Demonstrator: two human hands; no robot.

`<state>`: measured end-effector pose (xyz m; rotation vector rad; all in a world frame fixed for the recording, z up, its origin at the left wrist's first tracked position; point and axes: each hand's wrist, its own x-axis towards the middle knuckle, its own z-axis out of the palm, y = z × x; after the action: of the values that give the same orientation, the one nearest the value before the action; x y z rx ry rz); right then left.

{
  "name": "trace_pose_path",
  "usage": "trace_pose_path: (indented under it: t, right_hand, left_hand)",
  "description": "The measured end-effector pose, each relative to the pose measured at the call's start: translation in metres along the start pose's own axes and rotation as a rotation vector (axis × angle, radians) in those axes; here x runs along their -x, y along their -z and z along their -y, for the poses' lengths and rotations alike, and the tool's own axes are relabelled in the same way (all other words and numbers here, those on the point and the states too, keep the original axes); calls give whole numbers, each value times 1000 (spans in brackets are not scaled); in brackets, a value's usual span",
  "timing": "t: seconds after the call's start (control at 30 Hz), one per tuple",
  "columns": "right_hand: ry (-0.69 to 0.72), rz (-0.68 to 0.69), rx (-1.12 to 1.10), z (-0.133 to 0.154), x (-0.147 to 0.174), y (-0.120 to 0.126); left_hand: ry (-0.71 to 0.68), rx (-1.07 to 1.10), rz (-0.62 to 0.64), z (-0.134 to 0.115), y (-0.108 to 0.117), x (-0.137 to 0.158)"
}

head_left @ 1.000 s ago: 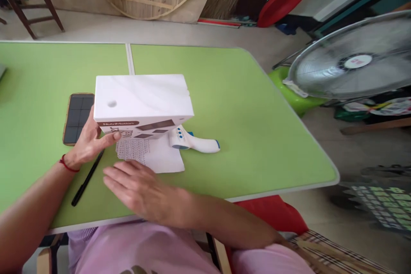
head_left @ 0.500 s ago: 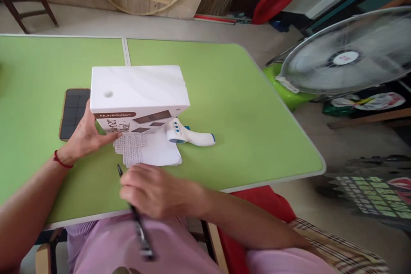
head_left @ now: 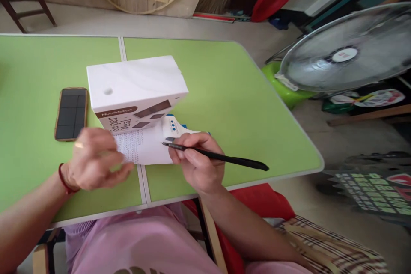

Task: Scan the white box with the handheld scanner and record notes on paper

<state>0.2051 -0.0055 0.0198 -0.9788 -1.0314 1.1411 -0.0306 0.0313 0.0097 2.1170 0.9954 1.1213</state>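
My right hand (head_left: 204, 165) grips a black pen (head_left: 239, 161), its tip pointing left over a handwritten sheet of paper (head_left: 154, 150). My left hand (head_left: 96, 160), blurred by motion, is loosely curled near the paper's left edge with nothing seen in it. Behind the paper stands a white box (head_left: 136, 79) with "NutriMotion" print on its near side, apart from both hands. A white and blue handheld thermometer (head_left: 171, 126) lies on the paper's right part, partly hidden behind my right hand.
A phone (head_left: 71, 113) lies left of the box on the green table (head_left: 240, 102). Right of the table, a large fan (head_left: 343, 55) rises by a green stool (head_left: 279, 81). A red chair cover (head_left: 266, 201) is near my right arm.
My left hand has let go of the box and drawn back toward me. My right hand has moved right and up over the paper, turning the pen. The box is slightly tilted in view.
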Motion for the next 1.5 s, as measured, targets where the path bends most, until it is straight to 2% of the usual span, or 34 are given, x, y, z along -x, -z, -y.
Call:
trace_pose_path:
  t: [0.03,0.07,0.13,0.2,0.3,0.4,0.47,0.6,0.7,0.9,1.17,1.5]
  right_hand:
    - [-7,-10,12,0,0,-1]
    - [-7,-15,18,-1,0,-2]
    - [1,-3,21,-3,1,-4]
    - [-3,33,40,-5,3,-5]
    - [-58,115,131,-10,2,-8]
    - [-104,223,276,-19,-4,-9]
    - [-77,252,356,-27,-10,-7]
    - [69,178,474,-47,-15,1]
    - [201,134,554,-55,-14,8]
    - [372,229,657,-56,-11,10]
    - [427,266,711,-57,-11,10]
    - [399,291,695,-58,-10,10]
  left_hand:
    - [-190,-16,260,-5,-5,3]
    - [-297,-73,436,-10,-12,6]
    - [-344,-196,631,-14,-31,14]
    - [-337,-229,699,-14,-48,23]
    - [-281,-285,663,-11,-65,33]
    - [-241,-389,635,-14,-70,35]
    - [-243,-443,646,-17,-70,34]
    - [-286,-531,660,-27,-69,33]
    - [-304,-610,625,-34,-68,36]
    - [-320,-703,504,-43,-66,42]
    - [-314,-722,455,-48,-67,40]
    - [-308,-704,462,-49,-67,38]
